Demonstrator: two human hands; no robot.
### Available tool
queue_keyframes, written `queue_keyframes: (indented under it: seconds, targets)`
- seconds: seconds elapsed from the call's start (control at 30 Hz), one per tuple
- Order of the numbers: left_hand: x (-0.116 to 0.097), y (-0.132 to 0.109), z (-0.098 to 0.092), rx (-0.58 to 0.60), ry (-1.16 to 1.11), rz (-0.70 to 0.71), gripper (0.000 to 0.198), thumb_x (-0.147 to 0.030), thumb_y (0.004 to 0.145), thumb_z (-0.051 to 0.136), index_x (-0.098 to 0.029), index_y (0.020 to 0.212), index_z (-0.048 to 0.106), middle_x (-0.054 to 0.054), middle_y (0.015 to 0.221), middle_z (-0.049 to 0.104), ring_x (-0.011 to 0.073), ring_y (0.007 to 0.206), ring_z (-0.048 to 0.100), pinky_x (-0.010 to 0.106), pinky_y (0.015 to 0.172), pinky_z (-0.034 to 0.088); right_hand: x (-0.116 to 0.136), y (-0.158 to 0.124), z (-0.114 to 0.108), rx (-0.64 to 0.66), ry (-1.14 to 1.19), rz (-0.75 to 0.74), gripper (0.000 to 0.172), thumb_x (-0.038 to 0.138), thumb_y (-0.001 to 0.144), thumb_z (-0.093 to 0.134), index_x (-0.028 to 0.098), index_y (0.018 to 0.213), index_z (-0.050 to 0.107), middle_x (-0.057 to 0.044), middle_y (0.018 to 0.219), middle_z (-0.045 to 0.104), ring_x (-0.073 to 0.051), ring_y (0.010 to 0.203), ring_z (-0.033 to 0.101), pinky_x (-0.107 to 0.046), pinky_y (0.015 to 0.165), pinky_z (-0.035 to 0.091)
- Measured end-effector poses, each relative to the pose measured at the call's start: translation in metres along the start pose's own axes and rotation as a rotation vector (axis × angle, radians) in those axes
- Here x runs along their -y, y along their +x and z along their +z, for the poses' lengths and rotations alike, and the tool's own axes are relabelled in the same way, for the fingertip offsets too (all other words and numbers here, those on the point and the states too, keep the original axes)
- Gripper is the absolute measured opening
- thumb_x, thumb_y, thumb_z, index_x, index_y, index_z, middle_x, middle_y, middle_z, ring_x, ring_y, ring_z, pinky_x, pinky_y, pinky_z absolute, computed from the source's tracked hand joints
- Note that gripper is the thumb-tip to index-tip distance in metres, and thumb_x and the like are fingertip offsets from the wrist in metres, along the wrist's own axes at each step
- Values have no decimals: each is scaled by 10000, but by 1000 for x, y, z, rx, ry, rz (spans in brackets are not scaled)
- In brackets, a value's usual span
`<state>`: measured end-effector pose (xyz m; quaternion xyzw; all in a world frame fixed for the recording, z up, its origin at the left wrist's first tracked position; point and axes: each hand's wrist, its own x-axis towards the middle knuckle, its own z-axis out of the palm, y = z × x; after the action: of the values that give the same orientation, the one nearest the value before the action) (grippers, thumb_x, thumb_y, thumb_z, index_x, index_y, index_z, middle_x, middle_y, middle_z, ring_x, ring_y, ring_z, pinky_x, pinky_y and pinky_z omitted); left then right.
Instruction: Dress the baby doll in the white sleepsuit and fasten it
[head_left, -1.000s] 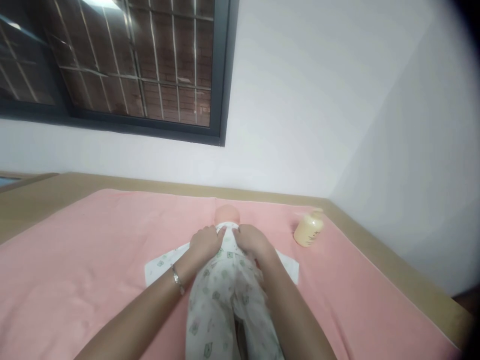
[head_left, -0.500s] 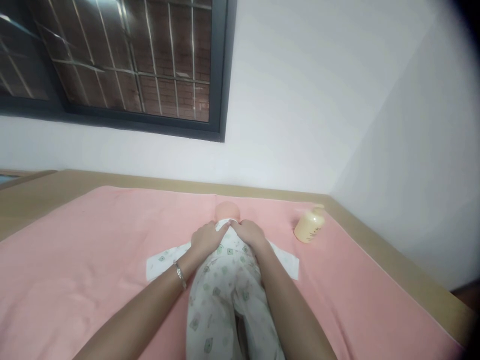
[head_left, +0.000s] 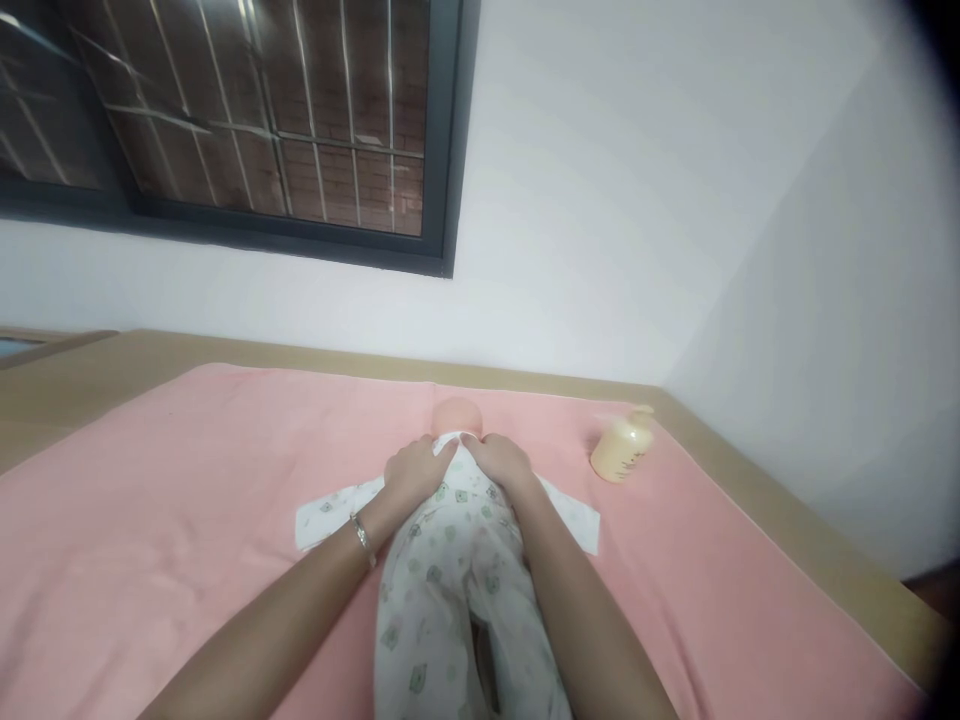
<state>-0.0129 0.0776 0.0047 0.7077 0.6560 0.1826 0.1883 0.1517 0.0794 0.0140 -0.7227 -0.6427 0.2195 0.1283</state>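
A baby doll point(head_left: 457, 415) lies on its back in the middle, dressed in a white outfit point(head_left: 450, 560) with small green prints. Its rounded head points away from me and its legs come towards me. My left hand point(head_left: 415, 470) is wrapped round the left side of the doll's upper body, its thumb on the chest near the collar. On the other side my right hand point(head_left: 501, 465) grips in the same way, the thumbs close together. Most of my fingers are hidden around the doll's sides. The sleeves point(head_left: 337, 512) spread flat to both sides.
A pink sheet point(head_left: 187, 500) covers the light wooden surface point(head_left: 787, 540) under the doll. To the right of the doll stands a cream pump bottle point(head_left: 621, 448). Behind are a white wall point(head_left: 585, 200) and a dark-framed barred window point(head_left: 300, 120).
The view has tilted slightly, so the window and the sheet's far edge sit a little higher. Both hands keep their hold on the doll.
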Motion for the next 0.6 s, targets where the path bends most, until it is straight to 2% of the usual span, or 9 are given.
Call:
queue_keyframes:
  seconds: [0.47,0.6]
  targets:
    - [0,2,0,4,30,2,699,-725,840,198,-197,1042,609,122,1053,687,298,956,637,358,749,447,6,-1,0,-18,-54,12,696,623,914,199,151,1135,662,-160,1170,650,-298,1071,604,-393,871,451]
    - [-3,-1,-3,-24,110,30,686,-713,846,207,-192,1016,620,131,1008,694,306,927,639,371,746,441,9,-4,-1,-45,-82,8,684,585,934,182,138,1124,664,-165,1150,657,-295,1044,616,-393,857,456]
